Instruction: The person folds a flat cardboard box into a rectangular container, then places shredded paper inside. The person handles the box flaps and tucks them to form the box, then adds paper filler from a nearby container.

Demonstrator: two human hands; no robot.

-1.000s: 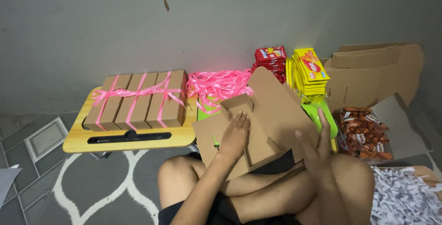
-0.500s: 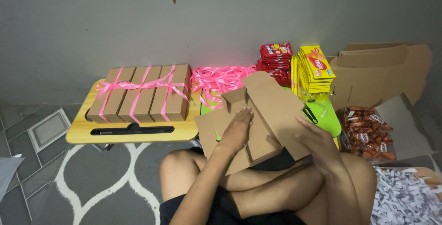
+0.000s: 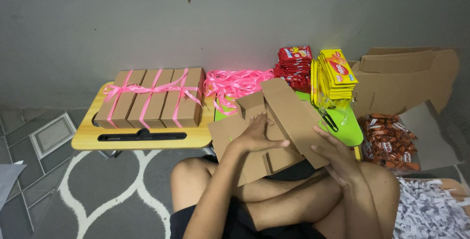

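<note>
Cardboard, a flat brown box sheet [image 3: 281, 121] partly folded, sits over the person's crossed legs. The left hand [image 3: 257, 134] lies flat on top of it, fingers spread. The right hand [image 3: 335, 153] grips its right edge from below. Behind it a green tray [image 3: 347, 126] holds black scissors [image 3: 329, 120]. A low wooden worktop [image 3: 142, 138] to the left carries three brown boxes [image 3: 152, 97] tied with pink ribbon. Loose pink ribbon [image 3: 235, 82], red packets [image 3: 293, 60] and yellow packets [image 3: 335, 72] stand by the wall.
</note>
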